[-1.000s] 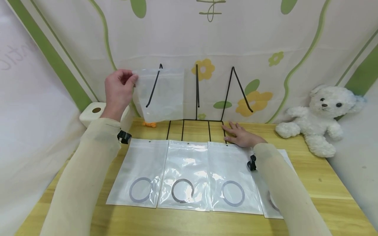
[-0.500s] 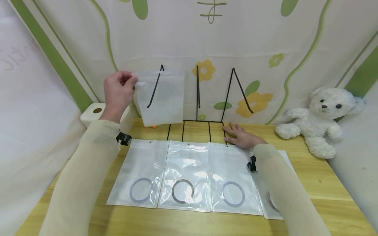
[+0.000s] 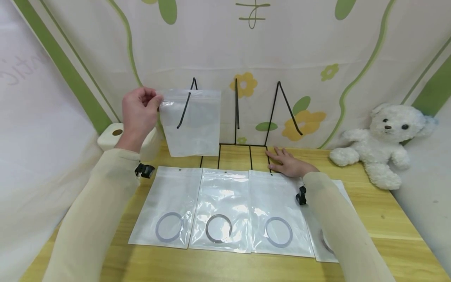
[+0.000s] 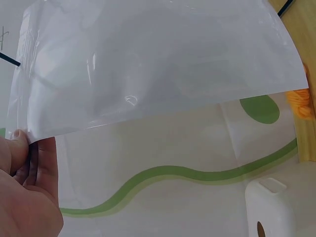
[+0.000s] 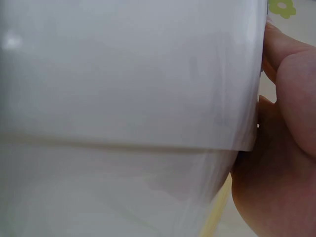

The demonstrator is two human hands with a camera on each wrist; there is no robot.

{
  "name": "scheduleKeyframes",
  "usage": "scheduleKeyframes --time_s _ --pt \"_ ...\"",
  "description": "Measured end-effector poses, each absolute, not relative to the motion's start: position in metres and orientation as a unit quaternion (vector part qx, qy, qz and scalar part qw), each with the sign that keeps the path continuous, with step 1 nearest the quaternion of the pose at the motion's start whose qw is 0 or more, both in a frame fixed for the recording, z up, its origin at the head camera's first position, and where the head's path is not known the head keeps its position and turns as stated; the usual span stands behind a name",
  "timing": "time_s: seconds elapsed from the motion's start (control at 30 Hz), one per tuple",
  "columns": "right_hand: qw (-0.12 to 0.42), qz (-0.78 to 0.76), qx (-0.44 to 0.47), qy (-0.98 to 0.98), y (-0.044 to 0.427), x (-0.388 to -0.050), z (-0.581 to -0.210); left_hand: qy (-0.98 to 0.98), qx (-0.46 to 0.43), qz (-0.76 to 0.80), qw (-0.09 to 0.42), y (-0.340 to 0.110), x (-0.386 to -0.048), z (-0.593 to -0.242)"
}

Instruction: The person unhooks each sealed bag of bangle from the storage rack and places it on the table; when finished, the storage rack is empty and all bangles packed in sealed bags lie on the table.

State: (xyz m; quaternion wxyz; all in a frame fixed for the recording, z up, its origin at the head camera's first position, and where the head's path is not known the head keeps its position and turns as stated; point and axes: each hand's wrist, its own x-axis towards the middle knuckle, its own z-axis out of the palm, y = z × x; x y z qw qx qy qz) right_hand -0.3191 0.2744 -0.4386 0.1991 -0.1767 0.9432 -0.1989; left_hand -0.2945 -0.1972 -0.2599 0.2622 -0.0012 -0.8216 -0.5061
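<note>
My left hand (image 3: 139, 113) pinches the upper left corner of a translucent white zip bag (image 3: 202, 129). The bag hangs upright at the left prong (image 3: 184, 110) of a black wire display rack (image 3: 236, 105); the prong passes through near its top edge and sticks out in front. In the left wrist view, thumb and fingers hold that corner of the bag (image 4: 163, 64). My right hand (image 3: 289, 162) rests with spread fingers on the right side of the rack's base. Close to the right wrist camera, a bag's sheet (image 5: 123, 89) fills most of the view.
Several white zip bags lie in a row in front, including one with a dark ring (image 3: 206, 231); the rightmost is partly under my right sleeve. A white tissue box (image 3: 105, 137) stands left, a white teddy bear (image 3: 384, 137) right. An orange object (image 4: 299, 103) lies behind the bag.
The hanging bag has come down and forward along the left prong, hiding the orange object in the head view. My left hand moved slightly down and left with it. My right hand stayed put.
</note>
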Motion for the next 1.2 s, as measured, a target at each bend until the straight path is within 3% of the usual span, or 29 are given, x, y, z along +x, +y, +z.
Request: scheduleKeyframes --time_s 1.2 --pt "0.196 -0.195 -0.178 0.944 0.273 -0.322 -0.44 -0.822 -0.02 -0.521 0.228 -0.213 -0.243 -0.265"
